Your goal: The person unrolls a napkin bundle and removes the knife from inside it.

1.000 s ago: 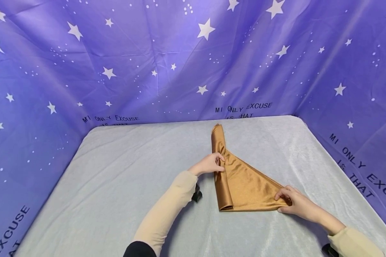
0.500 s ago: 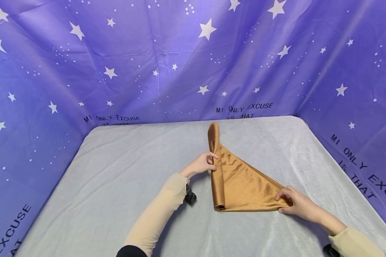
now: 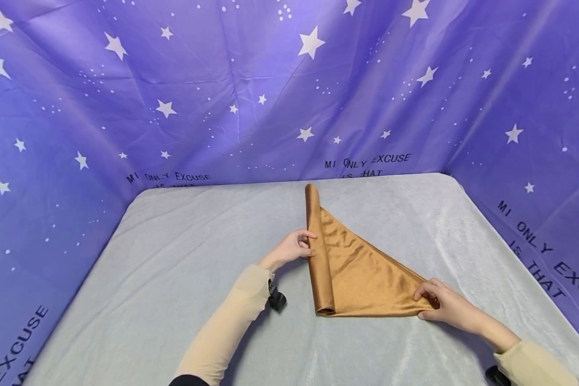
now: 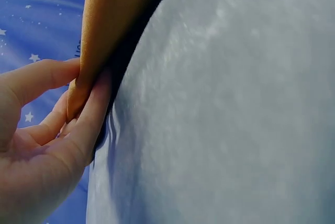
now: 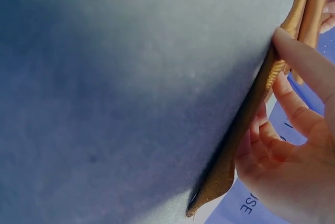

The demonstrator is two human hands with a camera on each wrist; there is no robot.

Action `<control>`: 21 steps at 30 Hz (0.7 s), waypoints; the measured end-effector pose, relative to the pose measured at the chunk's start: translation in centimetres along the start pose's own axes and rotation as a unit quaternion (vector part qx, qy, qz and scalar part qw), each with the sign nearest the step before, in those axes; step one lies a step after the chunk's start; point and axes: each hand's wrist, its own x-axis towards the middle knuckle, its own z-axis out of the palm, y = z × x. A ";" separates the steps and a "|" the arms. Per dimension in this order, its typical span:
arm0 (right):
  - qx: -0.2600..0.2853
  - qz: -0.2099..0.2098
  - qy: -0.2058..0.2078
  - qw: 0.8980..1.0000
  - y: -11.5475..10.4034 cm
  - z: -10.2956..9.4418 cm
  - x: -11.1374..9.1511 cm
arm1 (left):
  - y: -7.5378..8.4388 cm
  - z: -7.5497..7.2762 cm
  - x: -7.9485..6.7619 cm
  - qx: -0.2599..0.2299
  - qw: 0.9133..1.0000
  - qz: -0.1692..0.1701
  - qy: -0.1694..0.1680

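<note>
A shiny golden-brown satin cloth [image 3: 366,273] lies on the table, its left side turned over into a narrow upright roll [image 3: 320,268] and its right side tapering to a point. My left hand [image 3: 291,248] pinches the roll's outer edge about midway along; in the left wrist view the thumb and fingers sit on either side of the fabric. At the tapered end, my right hand [image 3: 448,306] holds the cloth, thumb by the near edge and fingers over the top. The right wrist view shows the thumb at the hem and the corner hanging past the fingers.
A pale grey plush cover [image 3: 173,257] lies over the table. Purple-blue curtains [image 3: 251,80] with white stars and lettering stand behind it and along both sides. A black wrist device [image 3: 277,297] sits under the left sleeve.
My left hand has moved left with the rolled side, drawing it away from the right hand. The roll's bulging far end now looks narrower and straighter. My right hand stays almost still.
</note>
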 end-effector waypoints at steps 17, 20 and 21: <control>-0.004 -0.009 0.005 1.000 0.2 0.1 0.0 | -0.9 -0.7 -0.5 -0.040 0.999 -0.020 0.005; -0.004 -0.008 0.005 1.000 0.3 0.1 -0.1 | -0.8 -0.7 -0.6 -0.040 0.999 -0.026 0.007; -0.004 -0.006 0.007 1.000 0.3 0.1 -0.1 | -0.7 -0.7 -0.7 -0.038 0.999 -0.029 0.008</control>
